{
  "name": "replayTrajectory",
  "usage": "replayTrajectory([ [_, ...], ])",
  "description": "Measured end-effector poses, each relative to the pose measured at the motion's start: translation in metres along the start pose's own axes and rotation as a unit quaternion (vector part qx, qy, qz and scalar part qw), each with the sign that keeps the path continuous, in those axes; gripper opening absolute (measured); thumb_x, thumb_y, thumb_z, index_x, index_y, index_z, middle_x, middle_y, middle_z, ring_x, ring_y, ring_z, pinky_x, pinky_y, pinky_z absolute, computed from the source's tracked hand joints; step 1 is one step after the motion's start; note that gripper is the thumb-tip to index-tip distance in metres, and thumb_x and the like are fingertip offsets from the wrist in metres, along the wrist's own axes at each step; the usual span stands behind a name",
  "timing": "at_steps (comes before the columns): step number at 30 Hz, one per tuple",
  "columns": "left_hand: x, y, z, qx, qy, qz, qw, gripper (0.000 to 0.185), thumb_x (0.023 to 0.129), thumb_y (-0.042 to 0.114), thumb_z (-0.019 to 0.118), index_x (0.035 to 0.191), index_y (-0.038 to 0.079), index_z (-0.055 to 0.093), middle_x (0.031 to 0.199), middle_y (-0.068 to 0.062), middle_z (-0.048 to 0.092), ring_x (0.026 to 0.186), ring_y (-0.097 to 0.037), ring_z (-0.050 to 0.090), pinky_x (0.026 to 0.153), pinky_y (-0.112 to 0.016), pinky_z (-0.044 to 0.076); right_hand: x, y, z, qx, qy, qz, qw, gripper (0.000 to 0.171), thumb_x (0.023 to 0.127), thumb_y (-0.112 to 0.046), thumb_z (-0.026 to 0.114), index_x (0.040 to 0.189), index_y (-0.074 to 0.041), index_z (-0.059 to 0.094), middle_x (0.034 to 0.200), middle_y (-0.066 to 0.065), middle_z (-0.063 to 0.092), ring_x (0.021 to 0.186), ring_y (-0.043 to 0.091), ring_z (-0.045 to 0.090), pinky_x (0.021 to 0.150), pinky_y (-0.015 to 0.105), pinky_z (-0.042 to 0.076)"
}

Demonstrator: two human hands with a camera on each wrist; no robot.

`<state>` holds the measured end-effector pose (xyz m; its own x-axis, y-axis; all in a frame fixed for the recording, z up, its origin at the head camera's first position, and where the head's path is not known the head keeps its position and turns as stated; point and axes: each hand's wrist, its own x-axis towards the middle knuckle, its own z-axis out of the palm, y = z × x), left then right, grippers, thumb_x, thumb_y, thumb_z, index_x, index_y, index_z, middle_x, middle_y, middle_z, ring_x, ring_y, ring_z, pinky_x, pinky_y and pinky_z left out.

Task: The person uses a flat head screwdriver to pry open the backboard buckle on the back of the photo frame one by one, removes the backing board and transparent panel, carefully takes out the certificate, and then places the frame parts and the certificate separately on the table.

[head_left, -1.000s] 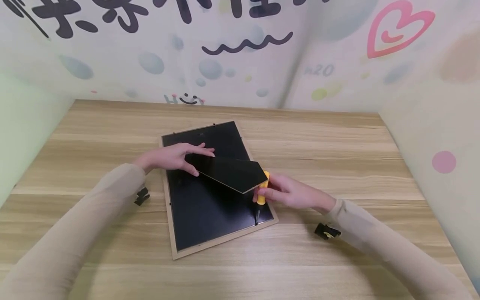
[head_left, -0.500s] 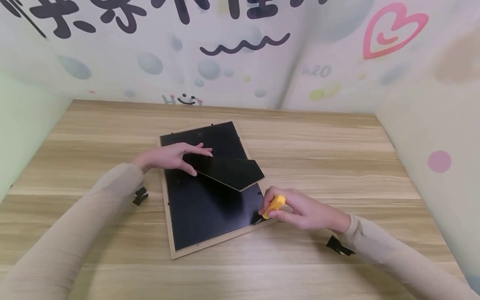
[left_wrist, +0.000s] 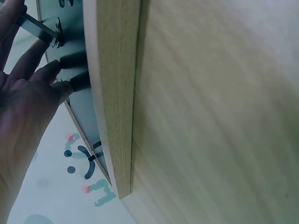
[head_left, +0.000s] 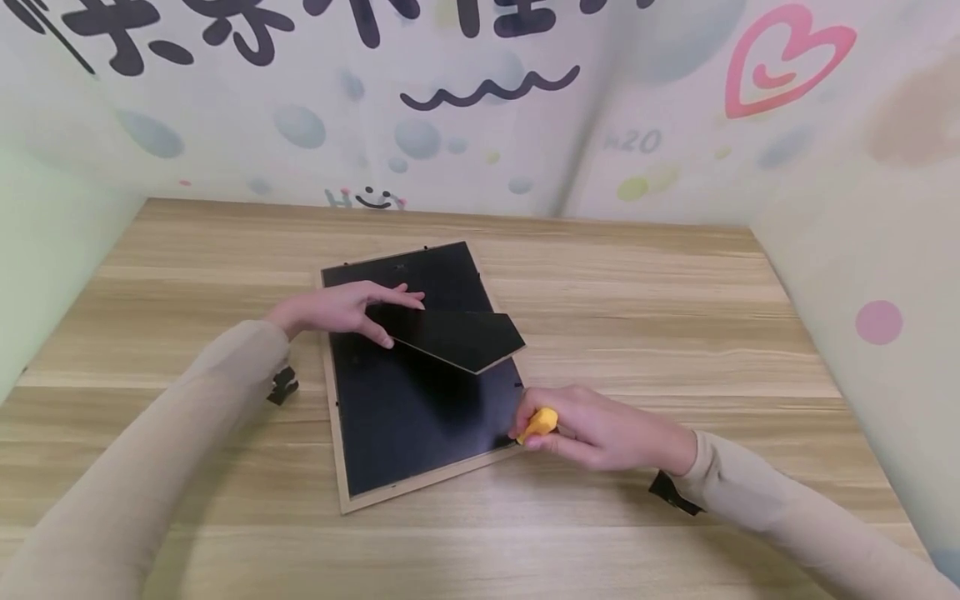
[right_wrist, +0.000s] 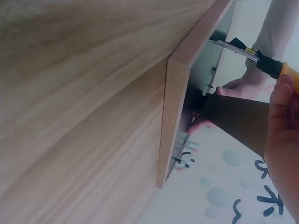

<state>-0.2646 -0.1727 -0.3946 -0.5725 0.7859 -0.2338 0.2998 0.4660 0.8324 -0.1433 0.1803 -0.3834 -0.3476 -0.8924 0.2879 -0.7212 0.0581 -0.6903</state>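
Picture frame (head_left: 420,481) is judged light and stiff; it lies flat on the tabletop (head_left: 645,333), its black backing (head_left: 401,408) uppermost. Its pale wooden rim would best be held, by the left and right sides. The backing looks smooth and rather slippery, while the small dark tabs (head_left: 518,385) along its border are presumably thin and easily bent; any glass beneath is hidden and would have to be treated as fragile. The stand leg (head_left: 453,335), tilted up from the backing, seems a thin rigid board whose hinge could be strained if the frame were lifted by it.

At the near right corner of the frame, a yellow-handled tool (head_left: 538,423) is grasped by the right hand (head_left: 592,425), its tip held at or very close to a tab on the near edge. Farther away and to the left, the leg's hinged end is straddled by the left hand (head_left: 341,307): the backing is touched by mostly straight fingers on the far side, and nothing is clenched. Beyond that hand the frame's far edge is left uncovered.
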Motion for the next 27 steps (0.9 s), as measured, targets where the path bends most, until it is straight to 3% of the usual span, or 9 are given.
replayTrajectory([
  [8,0.000,-0.002,0.001,-0.004,0.001,0.000,1.0000,0.063,0.086,0.005,0.071,0.143,0.000,0.044,0.152,-0.015,0.032,0.145,-0.034,0.002,0.114,-0.053,0.009,-0.002,0.002,0.002,0.005,0.016,0.016,1.000,0.025,0.087,0.001,0.066,0.104,-0.013,0.056,0.092,0.000,0.065,0.075,0.003,0.055,0.066,0.017,0.048],
  [21,-0.001,-0.004,-0.001,-0.004,0.003,0.005,1.0000,0.063,0.086,0.007,0.071,0.143,0.001,0.044,0.153,-0.013,0.031,0.145,-0.032,0.002,0.114,-0.052,0.007,-0.004,-0.008,0.006,-0.032,-0.004,-0.007,0.999,0.010,0.094,-0.010,0.062,0.100,-0.012,0.054,0.093,-0.005,0.059,0.074,0.002,0.053,0.069,0.013,0.046],
  [24,-0.003,-0.004,0.002,0.014,0.012,0.014,0.9997,0.060,0.087,0.008,0.071,0.142,0.001,0.046,0.154,-0.014,0.031,0.145,-0.033,0.004,0.114,-0.053,0.008,-0.007,-0.005,0.004,-0.001,0.024,0.011,1.000,0.015,0.092,-0.003,0.062,0.102,-0.012,0.055,0.095,-0.002,0.062,0.076,0.004,0.055,0.069,0.017,0.049],
  [27,-0.005,-0.003,0.007,0.052,0.035,0.031,0.9975,0.058,0.088,0.009,0.070,0.140,0.000,0.047,0.152,-0.018,0.033,0.144,-0.037,0.009,0.113,-0.055,0.010,-0.012,0.001,-0.001,0.061,0.081,0.035,0.994,0.021,0.090,0.007,0.060,0.103,-0.009,0.057,0.096,0.004,0.066,0.080,0.012,0.061,0.067,0.025,0.053],
])
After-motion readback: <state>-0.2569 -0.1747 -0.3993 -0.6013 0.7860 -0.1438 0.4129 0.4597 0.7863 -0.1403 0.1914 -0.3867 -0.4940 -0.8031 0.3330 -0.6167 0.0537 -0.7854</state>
